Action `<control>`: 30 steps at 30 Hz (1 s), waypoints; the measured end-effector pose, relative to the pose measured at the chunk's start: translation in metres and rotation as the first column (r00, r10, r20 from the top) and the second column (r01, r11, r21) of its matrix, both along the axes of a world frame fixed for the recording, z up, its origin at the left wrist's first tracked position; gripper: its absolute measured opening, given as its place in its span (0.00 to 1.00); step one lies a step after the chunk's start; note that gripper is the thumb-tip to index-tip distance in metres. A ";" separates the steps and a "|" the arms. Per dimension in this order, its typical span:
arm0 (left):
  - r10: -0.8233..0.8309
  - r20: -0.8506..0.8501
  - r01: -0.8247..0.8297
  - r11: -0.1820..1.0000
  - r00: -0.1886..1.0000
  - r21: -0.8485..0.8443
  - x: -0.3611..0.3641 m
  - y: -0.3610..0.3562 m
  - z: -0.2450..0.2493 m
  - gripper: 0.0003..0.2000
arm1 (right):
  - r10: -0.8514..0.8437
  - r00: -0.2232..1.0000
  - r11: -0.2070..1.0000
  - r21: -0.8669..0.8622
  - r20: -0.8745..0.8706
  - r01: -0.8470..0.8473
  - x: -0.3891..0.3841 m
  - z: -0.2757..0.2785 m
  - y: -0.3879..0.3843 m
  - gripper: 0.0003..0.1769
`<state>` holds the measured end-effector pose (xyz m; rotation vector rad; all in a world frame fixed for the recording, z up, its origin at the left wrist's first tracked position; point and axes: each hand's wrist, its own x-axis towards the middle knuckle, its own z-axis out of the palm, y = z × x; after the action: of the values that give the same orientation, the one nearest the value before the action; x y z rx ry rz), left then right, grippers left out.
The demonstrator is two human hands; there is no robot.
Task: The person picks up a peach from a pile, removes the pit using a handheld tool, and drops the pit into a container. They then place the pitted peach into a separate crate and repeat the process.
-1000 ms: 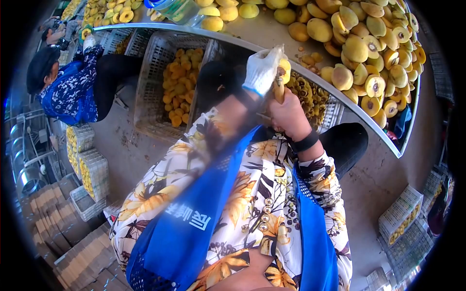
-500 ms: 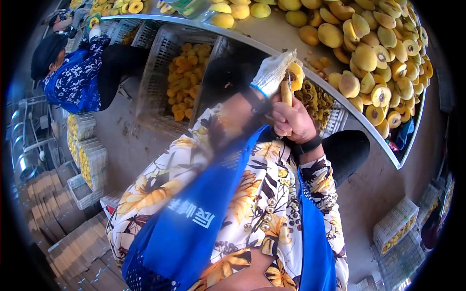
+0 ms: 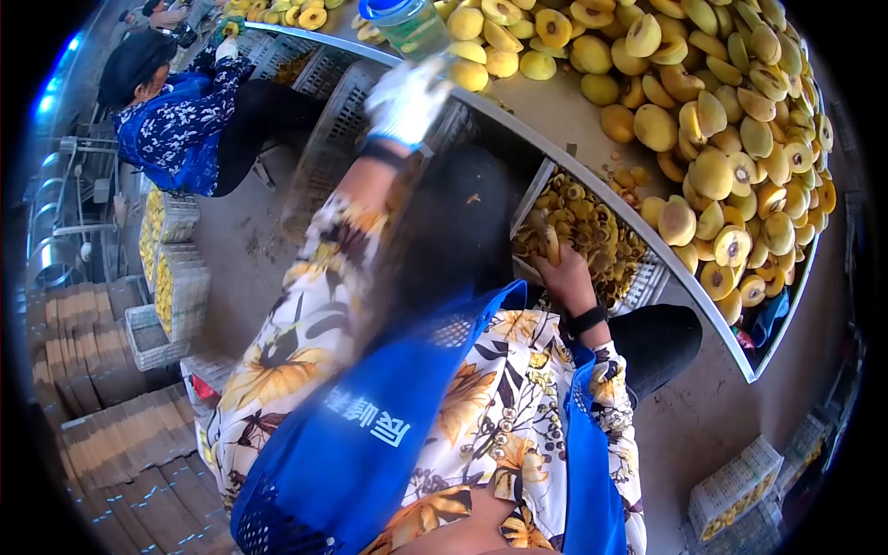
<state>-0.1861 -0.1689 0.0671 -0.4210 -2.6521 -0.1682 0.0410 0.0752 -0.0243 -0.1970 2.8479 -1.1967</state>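
Note:
My left hand [image 3: 407, 100], in a white knit glove, is raised over the near table edge, beside a clear jar. It is smeared by motion, so I cannot tell whether its fingers hold anything. My right hand [image 3: 566, 277] is bare and closed around a wooden-handled pitting knife [image 3: 552, 245]. The knife is upright above a crate of brown and yellow fruit scraps [image 3: 592, 217]. Halved yellow peaches [image 3: 712, 166], some with dark pit centres, lie heaped on the metal-edged table [image 3: 573, 111].
A blue-lidded clear jar [image 3: 407, 28] stands at the table edge. A white plastic crate [image 3: 342, 116] is below it, partly behind my left arm. At left sits a co-worker [image 3: 176, 120] in a blue vest. Stacked crates [image 3: 180, 282] and flattened cardboard [image 3: 129, 444] are on the floor.
My left hand has moved left and up from the peach half, which no longer shows in it. My right hand has lowered with the knife to above the scraps crate.

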 end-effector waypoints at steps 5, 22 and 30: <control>0.079 0.245 -0.069 0.996 0.966 -0.049 -0.059 0.060 -0.028 0.21 | -0.034 0.993 0.999 -0.016 0.114 0.036 -0.009 0.035 -0.001 0.14; 0.141 0.156 -0.148 0.988 0.978 0.036 -0.057 0.069 -0.037 0.24 | -0.416 0.905 0.868 -0.256 0.092 0.425 -0.037 0.071 0.007 0.14; -0.030 0.073 0.032 0.999 0.997 -0.026 -0.058 0.062 -0.010 0.10 | -0.434 0.897 0.868 -0.303 -0.082 0.392 -0.028 0.065 0.005 0.19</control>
<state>-0.2445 -0.1067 0.0576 -0.4740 -2.7232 -0.1610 0.0128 0.0801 0.0405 0.3588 2.9239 -1.7334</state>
